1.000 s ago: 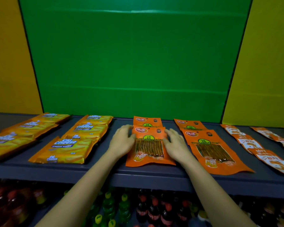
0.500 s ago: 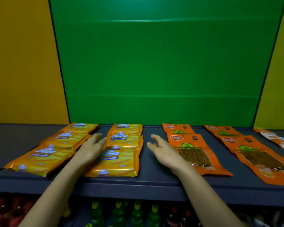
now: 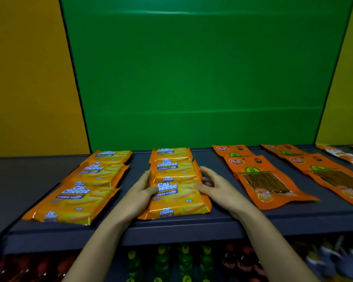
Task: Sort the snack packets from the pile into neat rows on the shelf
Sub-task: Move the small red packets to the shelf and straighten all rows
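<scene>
Two rows of yellow Cal Cheese wafer packets lie on the dark shelf [image 3: 192, 226]. The middle row [image 3: 175, 192] holds three overlapping packets, and both my hands flank it. My left hand [image 3: 139, 192] presses its left edge with straight fingers and the thumb on top of the front packet. On the row's right edge rests my right hand [image 3: 214, 186], fingers spread. The left row [image 3: 84, 186] lies untouched. Orange packets of brown sticks [image 3: 261, 178] lie in a row to the right.
A second row of orange stick packets [image 3: 322, 171] and a row of orange-and-white packets [image 3: 342, 155] lie further right. Green and yellow panels back the shelf. Bottles with yellow and red caps [image 3: 183, 261] stand on the shelf below.
My hands have left the orange stick packets and moved left to the middle Cal Cheese row, closing in on its two sides. The view has shifted left with them.
</scene>
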`<state>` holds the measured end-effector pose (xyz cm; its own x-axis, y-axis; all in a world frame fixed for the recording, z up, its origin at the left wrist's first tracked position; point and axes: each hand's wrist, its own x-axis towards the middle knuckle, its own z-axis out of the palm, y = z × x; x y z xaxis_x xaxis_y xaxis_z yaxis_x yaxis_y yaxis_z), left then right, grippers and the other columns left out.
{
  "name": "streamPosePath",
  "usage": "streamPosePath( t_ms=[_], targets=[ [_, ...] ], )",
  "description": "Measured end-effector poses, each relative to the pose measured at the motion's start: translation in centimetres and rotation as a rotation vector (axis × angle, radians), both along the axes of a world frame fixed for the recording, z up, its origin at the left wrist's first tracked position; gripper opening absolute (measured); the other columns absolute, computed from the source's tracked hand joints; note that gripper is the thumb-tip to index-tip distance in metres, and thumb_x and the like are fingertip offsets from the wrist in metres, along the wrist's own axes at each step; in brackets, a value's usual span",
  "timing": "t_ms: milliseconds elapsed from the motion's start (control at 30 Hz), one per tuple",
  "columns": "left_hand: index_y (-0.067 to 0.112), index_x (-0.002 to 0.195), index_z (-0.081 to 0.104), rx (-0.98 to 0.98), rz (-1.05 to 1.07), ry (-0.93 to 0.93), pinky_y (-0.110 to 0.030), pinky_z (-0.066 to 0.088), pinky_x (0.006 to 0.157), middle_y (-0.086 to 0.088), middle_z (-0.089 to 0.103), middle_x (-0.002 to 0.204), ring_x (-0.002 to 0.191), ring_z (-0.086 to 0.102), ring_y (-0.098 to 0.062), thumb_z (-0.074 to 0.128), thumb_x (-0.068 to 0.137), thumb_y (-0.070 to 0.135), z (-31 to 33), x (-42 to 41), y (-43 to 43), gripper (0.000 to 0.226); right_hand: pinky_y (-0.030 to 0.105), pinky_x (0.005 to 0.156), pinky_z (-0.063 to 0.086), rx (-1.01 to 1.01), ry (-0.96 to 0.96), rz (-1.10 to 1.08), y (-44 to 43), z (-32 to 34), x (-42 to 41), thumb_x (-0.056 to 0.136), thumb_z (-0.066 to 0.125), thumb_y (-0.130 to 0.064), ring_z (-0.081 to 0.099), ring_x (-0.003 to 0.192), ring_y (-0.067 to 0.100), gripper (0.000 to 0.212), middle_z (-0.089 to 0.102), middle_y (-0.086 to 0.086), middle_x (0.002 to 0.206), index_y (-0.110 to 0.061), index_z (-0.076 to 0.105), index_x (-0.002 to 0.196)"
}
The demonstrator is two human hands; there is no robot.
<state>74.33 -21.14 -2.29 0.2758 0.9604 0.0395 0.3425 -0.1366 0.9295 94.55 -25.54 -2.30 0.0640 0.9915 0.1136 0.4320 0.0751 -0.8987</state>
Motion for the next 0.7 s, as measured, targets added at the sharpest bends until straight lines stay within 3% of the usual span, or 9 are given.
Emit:
streamPosePath(
  t_ms=[67,133,233,300,400,500,600,700],
  targets=[
    [0.022,0.147,0.022,-0.007,-0.030,0.015,-0.038,0.026,0.116,0.002,0.026,0.154,0.137,0.035,-0.017,0.049,0.093,0.014,-0.1,-0.3,0.2,0.062,0.025,0.101,0.042,0.000,0.002,-0.004,0.2,-0.2,0.0,0.092,0.056,-0.018,0.050,0.118,0.009,0.036,0.055,-0.015,0.112,-0.040,0.042,0.116],
    [0.024,0.148,0.019,-0.019,-0.057,-0.005,-0.042,0.024,0.117,0.002,0.022,0.156,0.140,0.031,-0.018,0.051,0.093,0.017,-0.4,-0.6,0.3,0.065,0.032,0.106,0.041,0.003,-0.008,0.004,0.1,-0.2,0.0,0.093,0.055,-0.019,0.050,0.121,0.009,0.037,0.055,-0.016,0.114,-0.040,0.042,0.120],
    [0.022,0.147,0.022,-0.010,-0.059,-0.025,-0.037,0.030,0.114,0.002,0.030,0.152,0.133,0.039,-0.016,0.052,0.093,0.016,0.0,-0.2,0.1,0.062,0.032,0.106,0.041,-0.003,-0.007,0.009,-0.1,0.0,-0.2,0.093,0.053,-0.019,0.049,0.123,0.010,0.046,0.053,-0.009,0.126,-0.027,0.040,0.137],
    [0.019,0.145,0.026,-0.007,-0.067,-0.047,-0.028,0.038,0.101,0.004,0.041,0.143,0.117,0.050,-0.012,0.049,0.094,0.012,0.0,0.2,0.0,0.057,0.032,0.109,0.038,-0.005,-0.053,0.012,-0.1,0.0,-0.2,0.095,0.050,-0.022,0.046,0.128,0.010,0.050,0.049,-0.009,0.134,-0.023,0.035,0.143],
    [0.018,0.146,0.025,0.027,-0.056,-0.019,-0.024,0.037,0.098,0.005,0.040,0.142,0.113,0.045,-0.007,0.050,0.094,0.014,0.0,0.4,0.2,0.057,0.034,0.114,0.031,-0.007,-0.152,0.003,0.0,-0.1,-0.3,0.097,0.045,-0.025,0.038,0.135,0.011,0.053,0.039,-0.008,0.147,-0.023,0.027,0.147],
    [0.019,0.146,0.025,0.033,-0.039,0.003,-0.024,0.039,0.096,0.003,0.042,0.141,0.111,0.048,-0.008,0.050,0.094,0.017,0.1,0.4,0.1,0.057,0.033,0.113,0.032,-0.011,-0.142,0.004,0.3,-0.1,-0.2,0.097,0.045,-0.026,0.041,0.132,0.009,0.052,0.040,-0.010,0.147,-0.025,0.028,0.146],
    [0.020,0.143,0.028,0.045,-0.028,-0.001,-0.020,0.042,0.084,0.009,0.043,0.124,0.101,0.050,-0.006,0.050,0.094,0.015,0.4,0.6,-0.4,0.054,0.021,0.100,0.036,-0.001,-0.080,0.013,0.5,-0.2,-0.3,0.097,0.045,-0.019,0.045,0.116,0.003,0.047,0.046,-0.016,0.128,-0.023,0.035,0.143],
    [0.016,0.143,0.030,0.134,0.057,0.069,-0.026,0.037,0.098,0.005,0.041,0.133,0.117,0.046,-0.012,0.050,0.094,0.018,0.4,0.6,-0.8,0.053,0.022,0.097,0.038,-0.016,-0.030,0.015,0.6,0.0,-0.1,0.096,0.048,-0.019,0.049,0.117,0.007,0.042,0.049,-0.009,0.134,-0.023,0.043,0.137]
  ],
)
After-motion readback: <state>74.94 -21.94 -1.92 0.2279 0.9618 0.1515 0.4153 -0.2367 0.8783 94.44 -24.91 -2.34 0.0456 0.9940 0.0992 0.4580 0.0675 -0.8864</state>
